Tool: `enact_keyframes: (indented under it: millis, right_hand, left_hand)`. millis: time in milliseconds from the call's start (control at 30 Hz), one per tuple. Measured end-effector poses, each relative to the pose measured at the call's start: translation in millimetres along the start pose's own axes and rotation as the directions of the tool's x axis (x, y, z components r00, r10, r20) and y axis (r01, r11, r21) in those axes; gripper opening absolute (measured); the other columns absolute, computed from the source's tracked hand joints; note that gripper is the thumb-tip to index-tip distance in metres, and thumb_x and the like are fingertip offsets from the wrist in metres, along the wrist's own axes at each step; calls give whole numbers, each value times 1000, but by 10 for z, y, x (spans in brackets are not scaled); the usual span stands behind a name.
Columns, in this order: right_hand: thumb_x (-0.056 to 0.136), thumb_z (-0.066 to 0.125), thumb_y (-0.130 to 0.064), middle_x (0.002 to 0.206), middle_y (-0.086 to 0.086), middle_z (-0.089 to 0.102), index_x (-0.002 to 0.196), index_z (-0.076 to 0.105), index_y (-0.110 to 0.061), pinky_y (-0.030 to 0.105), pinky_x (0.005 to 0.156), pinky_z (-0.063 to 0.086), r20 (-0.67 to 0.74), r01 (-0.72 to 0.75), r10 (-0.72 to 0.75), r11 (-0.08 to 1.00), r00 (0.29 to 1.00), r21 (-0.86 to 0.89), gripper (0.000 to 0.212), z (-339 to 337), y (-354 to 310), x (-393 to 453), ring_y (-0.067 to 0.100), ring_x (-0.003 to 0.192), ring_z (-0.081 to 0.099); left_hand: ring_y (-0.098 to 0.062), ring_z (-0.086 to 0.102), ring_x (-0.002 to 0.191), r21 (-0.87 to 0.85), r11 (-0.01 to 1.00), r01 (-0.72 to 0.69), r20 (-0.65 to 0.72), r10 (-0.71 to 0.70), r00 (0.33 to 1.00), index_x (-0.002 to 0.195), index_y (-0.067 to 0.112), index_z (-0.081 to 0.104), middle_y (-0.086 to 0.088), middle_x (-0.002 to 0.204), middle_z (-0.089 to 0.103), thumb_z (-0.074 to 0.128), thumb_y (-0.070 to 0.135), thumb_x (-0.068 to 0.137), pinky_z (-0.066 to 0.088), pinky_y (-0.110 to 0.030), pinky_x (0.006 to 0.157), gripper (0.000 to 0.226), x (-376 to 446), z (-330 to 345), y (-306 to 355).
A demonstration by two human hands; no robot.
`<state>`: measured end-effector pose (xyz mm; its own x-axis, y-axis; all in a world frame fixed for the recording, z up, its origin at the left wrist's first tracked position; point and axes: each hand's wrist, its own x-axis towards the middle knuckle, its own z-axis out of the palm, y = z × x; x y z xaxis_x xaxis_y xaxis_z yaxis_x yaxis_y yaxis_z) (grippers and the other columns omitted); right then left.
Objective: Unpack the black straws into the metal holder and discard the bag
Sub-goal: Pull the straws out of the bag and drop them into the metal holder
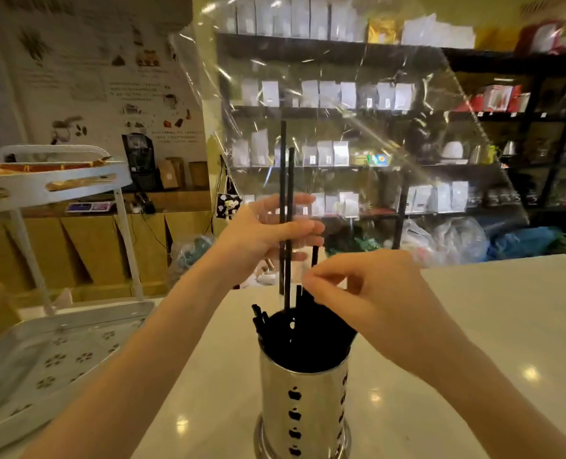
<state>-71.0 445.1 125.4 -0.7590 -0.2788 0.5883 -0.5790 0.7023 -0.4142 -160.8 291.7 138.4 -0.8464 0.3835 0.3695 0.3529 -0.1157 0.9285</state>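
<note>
1. The metal holder (303, 399) stands at the near edge of the pale counter (493, 326) — packed with black straws (308, 329).
2. The left hand (268, 233) is raised above the holder, fingers curled round the lower part of the clear bag (341, 127) and two tall straws (286, 193) that stand up inside it.
3. The right hand (367, 293), just over the holder's rim, pinches the bag's lower edge between thumb and forefinger — the other fingers curled.
4. A white cart (43, 352) stands off the counter's left edge.

Black straws (303, 332) stand in the metal holder (303, 402); clear bag (341, 127) raised above.
</note>
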Motion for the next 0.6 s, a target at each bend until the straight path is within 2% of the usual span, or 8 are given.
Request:
enact_keyframes:
  millis: [67, 167, 267, 433, 533, 600]
  right_hand:
    - [86, 58, -31, 83, -11, 73, 91, 74, -26, 13, 64, 45, 45, -65, 65, 998, 997, -6, 17, 16, 23, 102, -6, 59, 55]
    - [85, 60, -29, 85, -7, 74, 92, 74, -23, 28, 78, 52, 6, -118, 117, 993, 993, 19, 17, 46, 46, 245, 4, 75, 64]
    - [84, 61, -30, 78, -6, 73, 88, 75, -21, 27, 74, 51, -38, -134, 136, 989, 990, 69, 17, 80, 54, 331, 7, 74, 64]
    - [80, 66, -29, 74, -6, 73, 84, 75, -22, 31, 74, 55, -122, -139, 158, 979, 980, 147, 12, 136, 36, 391, 8, 72, 66]
    - [79, 67, -27, 74, -4, 74, 85, 74, -21, 34, 75, 55, -125, -147, 165, 978, 978, 146, 12, 169, 32, 432, 11, 71, 66]
    - [78, 66, -27, 73, -3, 73, 86, 74, -21, 35, 74, 55, -99, -159, 174, 977, 980, 139, 12, 185, 26, 443, 13, 72, 66]
  left_hand:
    - [-19, 72, 76, -24, 999, -28, -27, 27, 999, 101, 18, 65, -5, 80, 76, 63, 3, 77, 60, -35, 69, 28, 24, -9, 78]
    - [-18, 72, 77, -84, 995, -58, -45, 55, 997, 100, 16, 64, -4, 81, 76, 63, 4, 75, 60, -31, 65, 27, 56, -6, 173]
    - [-18, 72, 81, -112, 991, -76, -60, 70, 996, 104, 17, 63, -4, 82, 76, 57, 3, 84, 59, -30, 65, 25, 70, 1, 217]
    - [-24, 72, 81, -238, 970, -40, -72, 24, 997, 107, 12, 60, -12, 86, 72, 56, 2, 84, 60, -36, 69, 26, 91, 13, 230]
    - [-27, 71, 80, -297, 955, -24, -99, -6, 995, 113, 7, 57, -17, 93, 69, 55, 2, 85, 60, -35, 65, 29, 100, 28, 220]
    - [-27, 71, 83, -318, 948, -10, -105, -24, 994, 117, 7, 54, -18, 95, 69, 55, 4, 86, 60, -37, 68, 31, 110, 27, 212]
